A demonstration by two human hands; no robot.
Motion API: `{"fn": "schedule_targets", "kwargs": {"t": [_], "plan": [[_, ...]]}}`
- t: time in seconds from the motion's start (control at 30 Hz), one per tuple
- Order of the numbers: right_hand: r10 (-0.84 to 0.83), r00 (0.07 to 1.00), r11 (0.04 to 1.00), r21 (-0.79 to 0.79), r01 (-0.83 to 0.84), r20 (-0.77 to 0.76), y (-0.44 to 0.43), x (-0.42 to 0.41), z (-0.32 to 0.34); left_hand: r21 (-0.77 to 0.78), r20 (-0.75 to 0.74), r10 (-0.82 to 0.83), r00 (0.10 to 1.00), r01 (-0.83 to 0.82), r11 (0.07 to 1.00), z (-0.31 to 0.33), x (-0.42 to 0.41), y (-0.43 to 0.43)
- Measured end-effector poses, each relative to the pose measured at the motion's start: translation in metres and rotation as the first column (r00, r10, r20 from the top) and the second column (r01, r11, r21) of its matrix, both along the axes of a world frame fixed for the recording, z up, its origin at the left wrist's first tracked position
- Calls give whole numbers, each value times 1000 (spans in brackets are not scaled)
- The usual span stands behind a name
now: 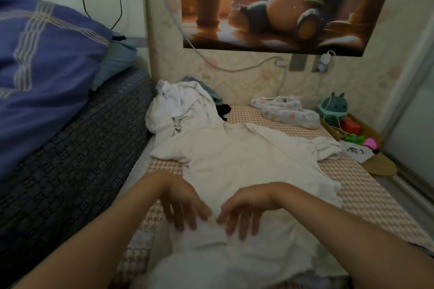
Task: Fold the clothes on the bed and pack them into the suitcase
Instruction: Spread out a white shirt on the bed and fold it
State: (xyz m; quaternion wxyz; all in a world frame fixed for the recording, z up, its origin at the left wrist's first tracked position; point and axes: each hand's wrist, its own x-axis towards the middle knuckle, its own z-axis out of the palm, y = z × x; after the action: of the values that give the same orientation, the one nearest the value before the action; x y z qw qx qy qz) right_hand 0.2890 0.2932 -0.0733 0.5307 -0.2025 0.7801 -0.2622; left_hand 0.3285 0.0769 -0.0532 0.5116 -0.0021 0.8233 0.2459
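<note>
The white short-sleeved cotton top (234,159) lies spread flat along the middle of the bed, on the orange-and-white houndstooth sheet (352,185), with its hem toward the near edge. The left hand (185,204) and right hand (244,211) rest side by side on the lower part of the cloth. Their fingers are straight and splayed and grip nothing. This looks like smoothing before the first fold.

The next move, as I judge it, is to take a side edge or sleeve and bring it over to the centre line, keeping the fabric flat. A heap of crumpled white and dark clothes (178,105) waits at the far left corner of the bed. No suitcase is in view.

A white paper with a black scrawl (357,151) lies just beyond the right edge of the bed, but the marks cannot be read. No brand shows.
</note>
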Motion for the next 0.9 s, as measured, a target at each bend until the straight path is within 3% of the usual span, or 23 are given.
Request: {"fn": "schedule_targets", "kwargs": {"t": [0.07, 0.13, 0.27, 0.37, 0.53, 0.67, 0.73, 0.77, 0.83, 0.87, 0.9], "plan": [[-161, 962, 982, -137, 133, -221, 2, -20, 5, 29, -162, 73, 984, -69, 997, -3, -20, 2], [-288, 827, 953, -232, 196, -482, 7, -45, 13, 66, -368, 116, 922, -99, 993, -3, -43, 3], [-379, 612, 925, -302, 231, -694, 25, -112, 15, 86, -703, 112, 702, -73, 994, -5, -101, 16], [-263, 488, 962, -186, 200, -832, 38, -160, 9, -33, -827, -3, 563, -43, 999, -13, -157, 28], [32, 372, 988, 85, 128, -928, 43, -245, -11, -210, -885, -186, 428, -11, 978, -44, -254, 36], [409, 172, 907, 420, 32, -896, 39, -309, -25, -379, -870, -373, 323, 44, 924, -64, -313, 26], [531, 145, 843, 538, 12, -835, 39, -340, -33, -427, -900, -430, 70, 63, 902, -69, -334, 19], [517, 163, 852, 524, -4, -840, 39, -353, -38, -506, -862, -507, -8, 55, 861, -67, -341, 14], [418, 194, 901, 432, 33, -888, 43, -365, -36, -573, -803, -574, 157, 59, 817, -63, -354, 3], [362, 213, 923, 381, 59, -908, 47, -370, -35, -560, -783, -549, 292, 52, 827, -61, -360, -3], [324, 210, 934, 348, 86, -922, 54, -377, -33, -512, -799, -492, 346, 37, 858, -58, -366, -9]]}}
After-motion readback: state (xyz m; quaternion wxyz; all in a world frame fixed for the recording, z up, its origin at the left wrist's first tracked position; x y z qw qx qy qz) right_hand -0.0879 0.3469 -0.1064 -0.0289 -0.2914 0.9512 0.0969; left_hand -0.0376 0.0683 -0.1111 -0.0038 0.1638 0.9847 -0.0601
